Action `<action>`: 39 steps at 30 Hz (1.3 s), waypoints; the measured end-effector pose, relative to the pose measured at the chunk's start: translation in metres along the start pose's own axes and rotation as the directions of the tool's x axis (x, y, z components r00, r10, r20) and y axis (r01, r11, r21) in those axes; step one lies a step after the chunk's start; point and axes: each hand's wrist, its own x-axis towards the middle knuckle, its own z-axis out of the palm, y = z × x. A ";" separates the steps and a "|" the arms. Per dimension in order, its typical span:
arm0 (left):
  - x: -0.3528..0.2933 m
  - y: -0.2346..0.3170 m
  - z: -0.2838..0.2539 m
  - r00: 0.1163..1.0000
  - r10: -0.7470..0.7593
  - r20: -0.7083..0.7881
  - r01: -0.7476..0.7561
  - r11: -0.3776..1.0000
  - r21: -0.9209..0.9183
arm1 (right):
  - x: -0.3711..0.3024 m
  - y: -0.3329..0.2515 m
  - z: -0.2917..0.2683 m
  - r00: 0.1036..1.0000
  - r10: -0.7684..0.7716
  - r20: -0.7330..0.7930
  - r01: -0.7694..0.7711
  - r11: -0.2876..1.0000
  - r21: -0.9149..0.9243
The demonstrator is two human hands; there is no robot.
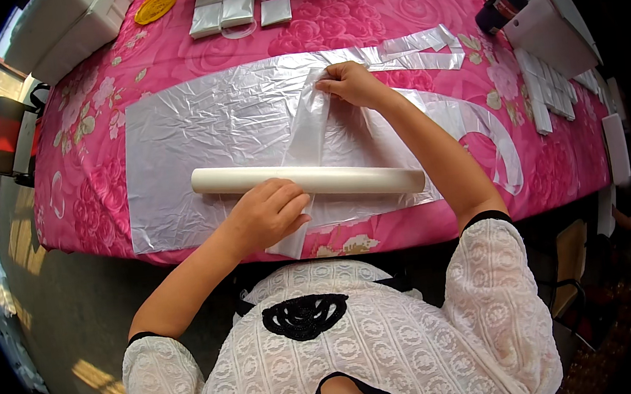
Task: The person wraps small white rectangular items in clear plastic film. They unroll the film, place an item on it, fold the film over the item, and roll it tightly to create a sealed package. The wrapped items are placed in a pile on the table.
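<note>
Thin clear plastic aprons [187, 126] lie flat and wrinkled across the table, with long straps and a rounded neck loop [507, 152] at the right. My right hand [350, 85] pinches the far end of a folded strip of this film, lifting it a little. Toward me the strip passes under a white tube [359, 180], which lies crosswise on the aprons, and comes out near the table's front edge. My left hand [268, 213] is closed, its bent fingers against the near side of the tube and over the strip. Whatever those fingers hold is hidden.
A pink flowered cloth [419, 12] covers the table. Small folded plastic packets [237, 11] stand in rows at the far side, with more [545, 91] at the right. White boxes [64, 35] stand far left, beside a yellow disc [156, 6]. A dark jar [507, 2] rests against a white box [550, 30].
</note>
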 end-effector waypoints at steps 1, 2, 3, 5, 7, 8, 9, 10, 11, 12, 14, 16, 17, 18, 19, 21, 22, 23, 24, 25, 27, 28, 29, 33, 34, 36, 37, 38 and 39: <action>-0.003 0.006 0.004 0.999 -0.006 0.051 0.007 0.999 -0.035 | 0.003 -0.001 -0.001 1.000 0.016 0.027 -0.015 1.000 -0.010; -0.004 0.012 0.008 0.995 -0.009 0.101 0.016 0.997 -0.069 | 0.005 -0.003 -0.003 0.998 0.031 0.055 -0.030 0.999 -0.020; -0.007 0.017 0.012 0.988 -0.011 0.152 0.027 0.994 -0.103 | 0.006 -0.004 -0.004 0.996 0.047 0.081 -0.044 0.999 -0.032; -0.014 0.019 0.022 0.954 -0.046 0.296 0.055 0.998 -0.022 | 0.008 -0.001 -0.003 0.996 0.082 0.034 -0.082 0.997 -0.016; -0.018 0.023 0.026 0.940 -0.064 0.336 0.067 0.998 0.002 | 0.005 -0.002 0.000 0.990 0.042 -0.135 -0.052 0.996 -0.075; -0.020 0.025 0.029 0.937 -0.078 0.339 0.078 0.997 0.016 | -0.001 -0.006 0.006 0.964 -0.028 -0.266 -0.013 0.989 -0.151; -0.021 0.028 0.033 0.935 -0.092 0.342 0.088 0.996 0.030 | -0.010 -0.010 0.012 0.916 -0.106 -0.388 0.016 0.973 -0.229; -0.021 0.031 0.035 0.932 -0.108 0.346 0.098 0.994 0.046 | -0.025 -0.018 0.017 0.939 -0.121 -0.322 0.045 0.972 -0.231; -0.021 0.036 0.036 0.929 -0.132 0.345 0.121 0.991 0.055 | -0.047 -0.038 0.022 0.969 -0.114 -0.220 0.059 0.969 -0.241; -0.019 0.043 0.038 0.926 -0.152 0.344 0.139 0.988 0.063 | -0.073 -0.054 0.030 0.987 -0.103 -0.119 0.071 0.966 -0.249; -0.016 0.052 0.042 0.922 -0.181 0.343 0.160 0.983 0.089 | -0.111 -0.043 0.057 0.891 -0.433 -0.134 0.284 0.764 -0.580; -0.015 0.056 0.043 0.915 -0.195 0.352 0.169 0.980 0.103 | -0.135 -0.037 0.068 0.917 -0.398 -0.043 0.288 0.730 -0.619; -0.014 0.057 0.044 0.912 -0.203 0.356 0.174 0.978 0.112 | -0.141 -0.032 0.070 0.926 -0.378 0.004 0.293 0.712 -0.638; -0.014 0.058 0.045 0.913 -0.203 0.354 0.174 0.978 0.114 | -0.144 -0.029 0.067 0.920 -0.392 -0.027 0.288 0.721 -0.630; -0.013 0.058 0.044 0.914 -0.198 0.353 0.168 0.979 0.115 | -0.146 -0.025 0.060 0.921 -0.383 -0.077 0.247 0.724 -0.644; -0.016 0.059 0.043 0.916 -0.191 0.353 0.168 0.981 0.094 | -0.144 -0.015 0.037 0.913 -0.373 -0.163 0.181 0.731 -0.657; -0.016 0.057 0.043 0.920 -0.172 0.353 0.159 0.985 0.066 | -0.143 -0.006 0.023 0.904 -0.358 -0.232 0.104 0.711 -0.695; -0.016 0.054 0.042 0.925 -0.152 0.349 0.148 0.988 0.037 | -0.142 0.005 0.007 0.889 -0.346 -0.299 0.022 0.686 -0.727; -0.016 0.049 0.038 0.927 -0.084 0.366 0.117 0.991 -0.067 | -0.140 0.018 -0.011 0.885 -0.276 -0.376 -0.079 0.705 -0.705; -0.017 0.042 0.033 0.926 -0.019 0.377 0.089 0.982 -0.169 | -0.141 0.028 -0.025 0.871 -0.206 -0.447 -0.176 0.717 -0.674; -0.021 0.028 0.023 0.909 0.064 0.412 0.034 0.973 -0.227 | -0.150 0.027 -0.039 0.860 -0.125 -0.495 -0.241 0.755 -0.610; -0.024 0.021 0.019 0.892 0.079 0.445 0.005 0.983 -0.185 | -0.153 0.023 -0.041 0.853 -0.080 -0.515 -0.275 0.770 -0.575; -0.026 0.019 0.017 0.873 0.092 0.478 -0.025 0.989 -0.144 | -0.157 0.017 -0.038 0.891 -0.116 -0.438 -0.177 0.801 -0.572; -0.032 0.031 0.039 0.898 0.032 0.440 -0.156 0.956 0.249 | -0.170 -0.005 0.002 0.952 -0.270 -0.146 0.155 0.833 -0.531; -0.032 0.038 0.045 0.915 0.021 0.403 -0.134 0.957 0.256 | -0.169 -0.009 0.013 0.952 -0.298 -0.071 0.209 0.803 -0.558; -0.029 0.050 0.055 0.946 -0.012 0.324 -0.082 0.958 0.273 | -0.163 -0.018 0.031 0.933 -0.347 0.090 0.330 0.731 -0.598; -0.028 0.053 0.057 0.949 -0.014 0.315 -0.077 0.959 0.273 | -0.157 -0.020 0.037 0.927 -0.364 0.094 0.345 0.725 -0.595; -0.028 0.055 0.058 0.952 -0.017 0.307 -0.071 0.959 0.274 | -0.148 -0.021 0.040 0.919 -0.381 0.099 0.362 0.720 -0.593; -0.028 0.056 0.058 0.954 -0.022 0.298 -0.064 0.959 0.275 | -0.138 -0.021 0.042 0.911 -0.398 0.105 0.379 0.713 -0.589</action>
